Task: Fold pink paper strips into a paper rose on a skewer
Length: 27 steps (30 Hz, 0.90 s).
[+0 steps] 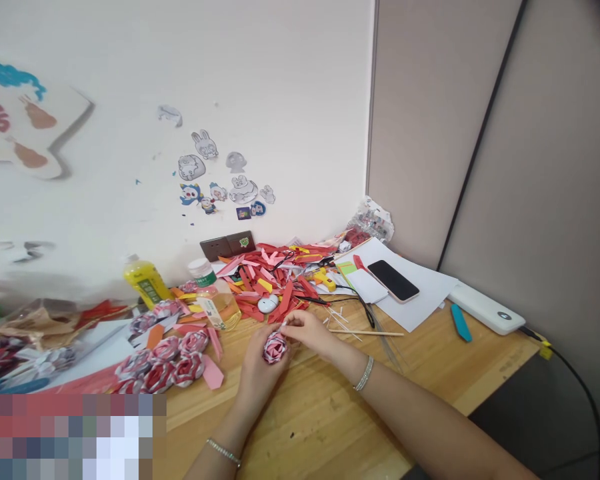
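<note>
A pink and white folded paper rose (275,348) rests in my left hand (261,360), whose fingers are closed around it just above the table. My right hand (310,333) comes in from the right, with thumb and fingertips pinched together at the rose's far edge. A small white bit shows at that pinch; its exact shape is too small to make out. To the left of my hands lies a group of finished-looking paper roses (173,367) in pink, red and white. A loose pink paper piece (213,372) touches the group.
Red, pink and orange paper strips (275,280) are heaped against the wall. A yellow glue gun (325,280), a wooden stick (367,332) and a phone (394,280) lie to the right. Behind stand a yellow bottle (147,283) and a clear jar (220,300). A white power strip (487,308) lines the right edge.
</note>
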Available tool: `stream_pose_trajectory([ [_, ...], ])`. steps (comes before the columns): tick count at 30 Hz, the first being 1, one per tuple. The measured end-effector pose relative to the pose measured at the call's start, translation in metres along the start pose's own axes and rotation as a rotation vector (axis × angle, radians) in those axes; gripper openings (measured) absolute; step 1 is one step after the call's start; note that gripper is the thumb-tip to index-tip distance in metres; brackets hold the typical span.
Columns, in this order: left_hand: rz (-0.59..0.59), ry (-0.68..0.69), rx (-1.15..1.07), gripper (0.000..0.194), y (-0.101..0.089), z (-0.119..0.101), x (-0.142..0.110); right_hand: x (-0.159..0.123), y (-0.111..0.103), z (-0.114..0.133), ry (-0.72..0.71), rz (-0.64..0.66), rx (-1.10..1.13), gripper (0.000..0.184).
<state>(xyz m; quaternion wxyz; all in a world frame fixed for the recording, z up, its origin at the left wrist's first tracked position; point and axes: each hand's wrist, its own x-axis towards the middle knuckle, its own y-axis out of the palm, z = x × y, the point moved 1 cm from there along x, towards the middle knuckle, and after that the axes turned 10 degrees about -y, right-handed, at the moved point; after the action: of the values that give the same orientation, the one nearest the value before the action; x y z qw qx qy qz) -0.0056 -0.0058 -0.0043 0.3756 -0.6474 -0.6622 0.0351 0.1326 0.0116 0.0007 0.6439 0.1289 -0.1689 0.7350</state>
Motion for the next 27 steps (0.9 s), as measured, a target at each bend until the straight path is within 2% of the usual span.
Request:
stream_pose_trajectory([
  [5,0.013,0.005,0.001,0.043,0.002,0.002,0.000,0.001,-0.003,0.003,-0.042,0.009,-0.031,0.007],
  [14,0.034,-0.018,-0.011,0.037,0.004,0.001,-0.001,0.002,-0.007,0.005,-0.087,0.091,-0.073,0.006],
  [23,0.042,-0.036,-0.021,0.034,0.002,0.003,-0.002,0.000,-0.006,0.019,-0.077,0.071,-0.175,0.004],
  [27,0.073,-0.031,-0.011,0.033,0.003,0.002,-0.002,0.000,-0.010,0.018,-0.075,0.103,-0.232,0.006],
])
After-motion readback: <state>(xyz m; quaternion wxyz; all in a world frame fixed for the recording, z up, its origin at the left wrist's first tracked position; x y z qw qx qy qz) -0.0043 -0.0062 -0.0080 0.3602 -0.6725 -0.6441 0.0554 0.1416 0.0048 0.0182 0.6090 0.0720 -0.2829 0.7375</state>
